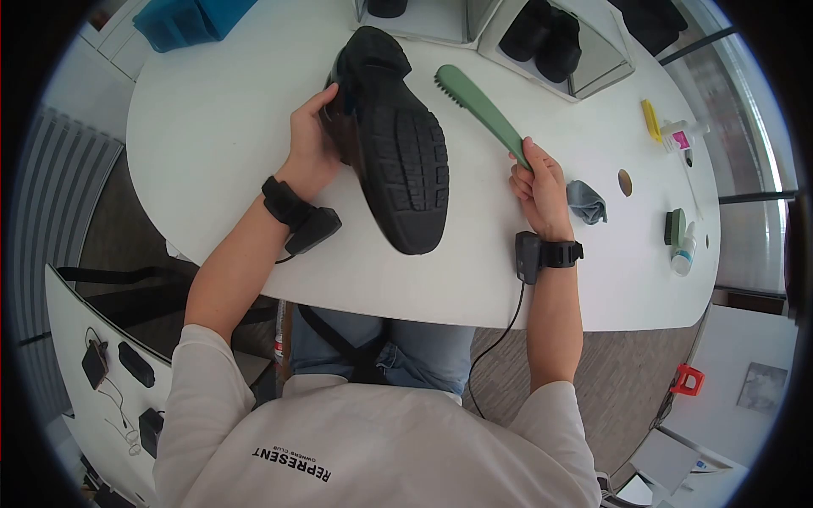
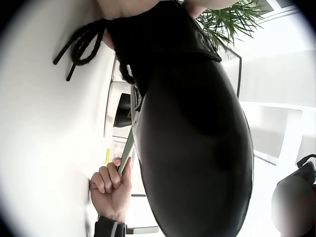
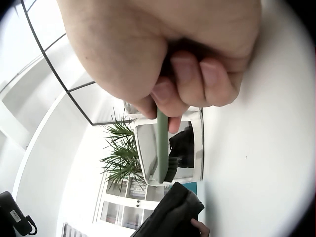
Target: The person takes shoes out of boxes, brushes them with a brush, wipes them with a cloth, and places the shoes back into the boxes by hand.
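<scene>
A black lace-up dress shoe (image 1: 406, 161) is held over the white table with its treaded sole turned toward the head camera and its toe toward the person. My left hand (image 1: 312, 148) grips it by the side near the heel. The left wrist view shows the glossy toe cap (image 2: 192, 148) and a loop of lace (image 2: 89, 44) hanging out. To the right of the shoe, my right hand (image 1: 542, 190) holds a long green brush (image 1: 483, 110) by its handle end. Short dark bristles (image 3: 171, 169) line one side of the brush head, which stands apart from the shoe.
Two white boxes, one holding black shoes (image 1: 542, 42), stand at the back. A blue container (image 1: 190, 21) is at back left. A grey cloth (image 1: 586, 201) lies beside my right hand. Farther right are a small green brush (image 1: 675, 227), white bottles (image 1: 683, 254) and a yellow item (image 1: 650, 120).
</scene>
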Action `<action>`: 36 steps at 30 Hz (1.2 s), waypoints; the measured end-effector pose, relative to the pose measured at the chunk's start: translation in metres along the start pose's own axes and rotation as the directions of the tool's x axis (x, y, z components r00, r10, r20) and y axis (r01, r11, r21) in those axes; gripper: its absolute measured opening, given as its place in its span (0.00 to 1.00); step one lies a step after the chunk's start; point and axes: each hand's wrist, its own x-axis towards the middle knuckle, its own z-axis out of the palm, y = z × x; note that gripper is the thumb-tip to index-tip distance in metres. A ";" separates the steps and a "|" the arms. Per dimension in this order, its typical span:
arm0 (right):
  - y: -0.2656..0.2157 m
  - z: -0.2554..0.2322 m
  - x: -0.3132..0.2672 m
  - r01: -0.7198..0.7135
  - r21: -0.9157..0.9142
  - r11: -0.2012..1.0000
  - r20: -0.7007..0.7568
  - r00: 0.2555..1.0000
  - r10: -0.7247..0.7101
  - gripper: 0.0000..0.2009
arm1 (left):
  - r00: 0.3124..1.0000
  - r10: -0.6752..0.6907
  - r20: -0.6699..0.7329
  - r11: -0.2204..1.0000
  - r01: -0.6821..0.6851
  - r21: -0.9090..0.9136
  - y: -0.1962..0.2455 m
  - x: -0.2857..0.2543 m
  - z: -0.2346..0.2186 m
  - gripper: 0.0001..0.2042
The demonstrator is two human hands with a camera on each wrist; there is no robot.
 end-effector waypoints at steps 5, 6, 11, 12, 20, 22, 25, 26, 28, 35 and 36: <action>0.001 -0.004 0.001 0.090 0.096 0.991 -0.128 0.989 -0.077 0.16 | 0.999 -0.053 0.008 0.987 0.051 0.154 0.004 -0.006 0.003 0.20; 0.002 -0.006 0.001 0.083 0.096 0.992 -0.130 0.989 -0.070 0.16 | 0.998 -0.057 0.003 0.987 0.056 0.153 0.003 -0.007 0.003 0.20; -0.002 -0.014 -0.001 0.194 -0.389 0.901 -0.335 0.881 -0.334 0.18 | 0.997 0.003 0.079 0.981 -0.019 0.194 0.000 -0.003 0.002 0.19; -0.003 -0.015 -0.001 0.184 -0.471 0.863 -0.345 0.862 -0.372 0.18 | 0.997 0.006 0.080 0.981 -0.021 0.191 -0.001 -0.001 -0.001 0.19; 0.005 -0.037 0.005 0.107 -0.757 0.645 -0.356 0.760 -0.544 0.15 | 0.992 0.007 0.124 0.988 -0.027 0.155 0.001 0.002 -0.005 0.19; 0.001 -0.037 0.004 0.093 -0.786 0.611 -0.354 0.743 -0.569 0.14 | 0.993 0.022 0.115 0.984 -0.041 0.173 -0.001 0.003 -0.005 0.19; -0.002 -0.037 0.000 -0.015 -0.859 0.512 -0.345 0.757 -0.555 0.15 | 0.994 0.031 0.108 0.974 -0.054 0.221 0.000 0.001 -0.004 0.19; -0.002 -0.037 -0.001 -0.059 -0.854 0.517 -0.347 0.805 -0.481 0.15 | 0.993 0.027 0.112 0.968 -0.054 0.245 0.000 0.000 -0.002 0.19; -0.009 -0.033 -0.002 -0.097 -0.849 0.520 -0.347 0.844 -0.408 0.16 | 0.993 0.020 0.114 0.968 -0.047 0.246 0.000 -0.003 0.001 0.19; -0.008 -0.040 -0.004 -0.164 -0.846 0.507 -0.341 0.898 -0.278 0.15 | 0.994 0.011 0.107 0.936 -0.048 0.349 0.002 -0.007 0.008 0.18; -0.008 -0.040 -0.004 -0.157 -0.839 0.521 -0.332 0.906 -0.262 0.15 | 0.994 0.010 0.112 0.935 -0.049 0.351 0.002 -0.006 0.009 0.18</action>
